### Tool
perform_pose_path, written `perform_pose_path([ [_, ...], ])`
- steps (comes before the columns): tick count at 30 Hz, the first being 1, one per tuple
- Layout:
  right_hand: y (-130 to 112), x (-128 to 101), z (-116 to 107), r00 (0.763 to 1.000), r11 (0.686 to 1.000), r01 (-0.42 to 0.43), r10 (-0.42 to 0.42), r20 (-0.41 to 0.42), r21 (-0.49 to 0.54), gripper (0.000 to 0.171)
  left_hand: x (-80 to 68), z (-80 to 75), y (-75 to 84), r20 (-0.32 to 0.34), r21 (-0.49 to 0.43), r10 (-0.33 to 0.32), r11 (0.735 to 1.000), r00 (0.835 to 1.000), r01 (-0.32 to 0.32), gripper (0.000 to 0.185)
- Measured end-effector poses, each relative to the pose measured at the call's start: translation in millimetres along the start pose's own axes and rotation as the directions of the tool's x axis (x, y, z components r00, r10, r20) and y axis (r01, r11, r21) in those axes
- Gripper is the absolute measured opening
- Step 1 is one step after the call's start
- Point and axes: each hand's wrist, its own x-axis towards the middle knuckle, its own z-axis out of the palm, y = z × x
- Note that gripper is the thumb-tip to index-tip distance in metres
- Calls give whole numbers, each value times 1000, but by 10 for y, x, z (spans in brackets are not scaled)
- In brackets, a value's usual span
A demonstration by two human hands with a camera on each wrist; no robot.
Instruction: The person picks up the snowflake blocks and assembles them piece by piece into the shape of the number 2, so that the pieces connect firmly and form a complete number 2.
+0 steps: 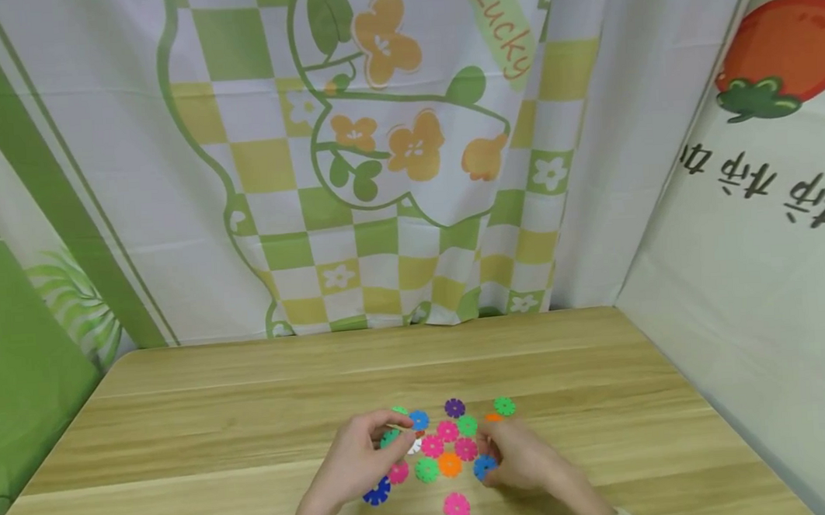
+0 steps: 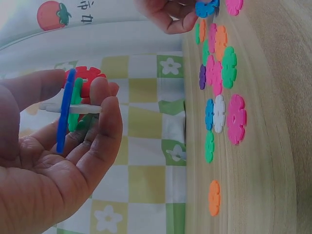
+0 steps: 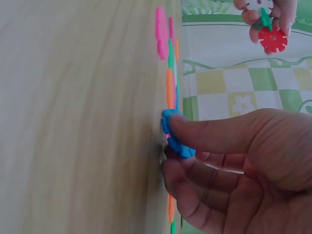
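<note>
Closest to me on the table lies a lone pink disc, flat on the wood and apart from the rest. Just beyond it sits the scatter of discs, pink, green, orange, purple, all lying flat and close together, between my two hands.

My right hand is at the right edge of that scatter, fingers curled, with thumb and fingertips pinching a light blue disc. That disc is tilted up on its edge, one side touching the table or just off it; I cannot tell which. Its flat face is turned roughly sideways, not upward.

My left hand is raised a little off the table on the left side, fingers curled around a small joined cluster: a dark blue disc standing edge-on to the wrist camera, a white disc slotted crosswise through it, with green and red discs behind. The cluster is held in the fingertips, its open edges facing toward the right.

So the light blue disc lies to the right of the cluster, near but not touching, with the scatter in between. The right hand is the one with the disc; the left holds the cluster. The disc's thin edge would have to face a slot in the cluster, I judge.
</note>
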Motion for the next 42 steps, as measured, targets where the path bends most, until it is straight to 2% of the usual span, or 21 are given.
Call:
perform_pose_path([
  [5, -87, 45, -6, 998, 998, 56, -55, -26, 21, 18, 12, 2, -6, -6, -11, 7, 1000, 1000, -7, 29],
  [11, -225, 118, -64, 996, 985, 80, -74, -42, 150, 14, 9, 15, -5, -19, 7, 30, 1000, 999, -30, 27],
  [14, -293, 158, -95, 993, 954, 119, -115, -29, 275, 10, 10, 16, -11, -23, 33, 46, 998, 999, -45, 28],
  [17, -372, 193, -119, 989, 905, 147, -143, -39, 399, 10, 11, 1, -15, -29, 34, 54, 998, 998, -53, 29],
  [21, -474, 217, -156, 986, 859, 169, -141, -93, 483, 12, 6, -40, -13, -47, 10, 61, 998, 997, -60, 31],
  [26, -568, 231, -193, 984, 826, 170, -109, -144, 538, 14, -8, -74, 6, -58, 32, 60, 998, 997, -58, 31],
  [33, -632, 240, -184, 982, 821, 173, -101, -161, 544, 14, -9, -60, 7, -60, 62, 94, 994, 994, -90, 26],
  [37, -629, 240, -175, 982, 813, 174, -101, -159, 556, 13, 3, -34, -7, -67, 42, 103, 994, 992, -100, 25],
  [42, -615, 237, -183, 980, 785, 182, -94, -177, 592, 14, 19, -5, -11, -65, -55, 70, 996, 995, -73, 28],
])
